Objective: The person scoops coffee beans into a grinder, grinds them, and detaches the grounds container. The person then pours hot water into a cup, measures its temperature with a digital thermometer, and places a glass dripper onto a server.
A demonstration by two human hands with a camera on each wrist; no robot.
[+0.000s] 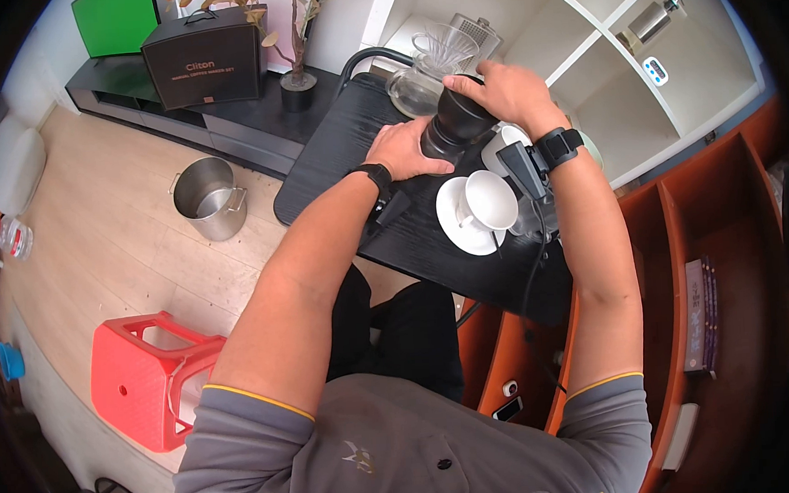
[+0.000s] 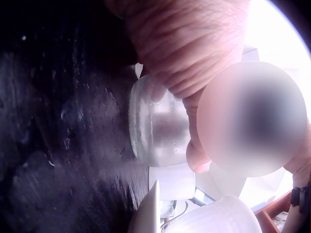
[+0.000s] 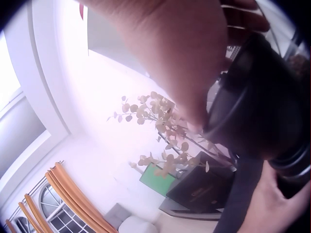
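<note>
A black coffee grinder (image 1: 461,118) with a flared top stands on the black table, tilted in the head view. My left hand (image 1: 401,148) grips it low down, where a clear glass jar (image 2: 160,124) shows below the fingers in the left wrist view. My right hand (image 1: 519,97) holds the wide upper part, fingers over the rim. In the right wrist view that black top (image 3: 257,102) fills the right side, with the left hand (image 3: 277,204) below it. Just behind the grinder is a glass server (image 1: 409,94) with a whisk-like wire dripper (image 1: 446,46).
A white cup (image 1: 490,199) sits on a saucer (image 1: 451,217) near the black table (image 1: 319,161)'s front side. Another white cup (image 1: 496,147) stands beside the right wrist. A steel pot (image 1: 209,198) and a red stool (image 1: 142,376) are on the floor. White shelves (image 1: 535,25) rise behind.
</note>
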